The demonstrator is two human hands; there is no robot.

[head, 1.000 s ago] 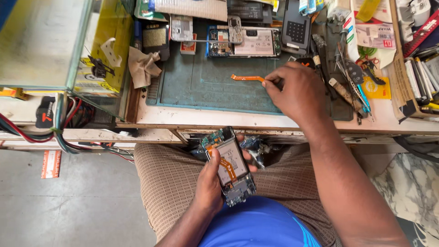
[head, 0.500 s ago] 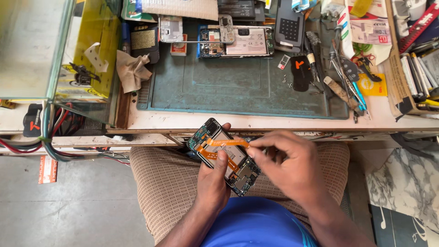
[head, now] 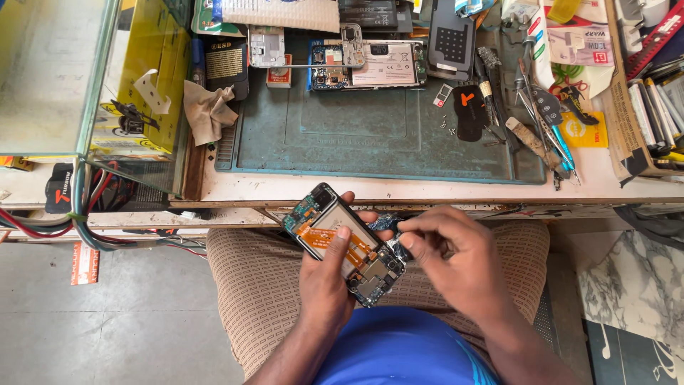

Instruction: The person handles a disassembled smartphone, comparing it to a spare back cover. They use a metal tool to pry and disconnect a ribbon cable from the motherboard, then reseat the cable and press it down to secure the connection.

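Note:
My left hand (head: 326,274) holds an opened phone (head: 343,244) over my lap, back cover off, with circuit boards at both ends. An orange flex cable (head: 335,239) lies along the phone's middle, and my left thumb presses on it. My right hand (head: 456,265) is just right of the phone, fingers pinched together near its lower right edge; whether anything sits between the fingertips is hidden. Something dark and shiny shows between the two hands, behind the phone.
A green work mat (head: 370,135) covers the bench, with another dismantled phone (head: 367,65) at its far edge. Tweezers and screwdrivers (head: 534,121) lie at the right. A crumpled cloth (head: 208,110) and a yellow box (head: 153,78) sit at the left, beside a glass case (head: 50,71).
My right hand left the mat carrying the orange flex cable and came down to my lap. The cable now lies on the phone under my left thumb, and the right hand has drawn slightly right.

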